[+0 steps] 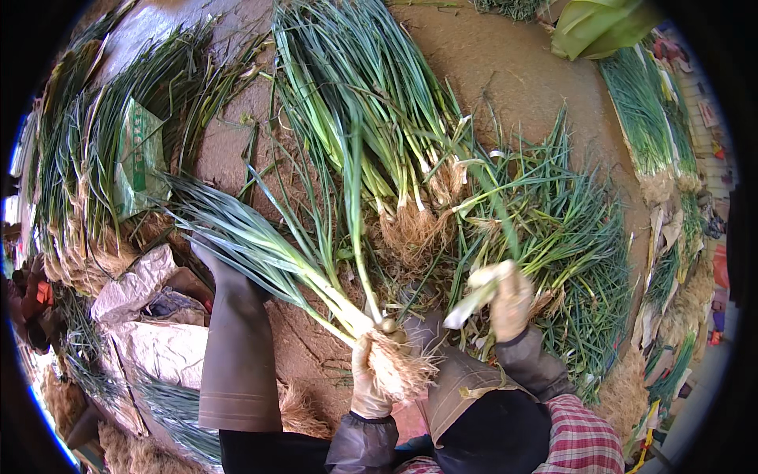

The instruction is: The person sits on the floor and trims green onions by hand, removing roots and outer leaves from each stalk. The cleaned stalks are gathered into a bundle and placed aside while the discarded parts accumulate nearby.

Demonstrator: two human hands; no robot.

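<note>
My left hand [372,370], in a pale glove, is closed around the white stems of several green onions [320,281] just above their shaggy roots; the leaves fan out to the upper left. To the right, my right hand [510,302], gloved too and blurred, grips a pale stalk or peeled leaf [474,305], over a heap of loose onion leaves [562,255]. Beyond both hands lies a large bunch of green onions [361,101], roots towards me.
My rubber boots [237,349] stand on the wet brown floor [503,71]. More onions [77,178] and a green-printed plastic bag [139,157] lie at the left, near crumpled sacks [157,349]. Bundled onions [639,112] line the right side. People are partly visible at the far left.
</note>
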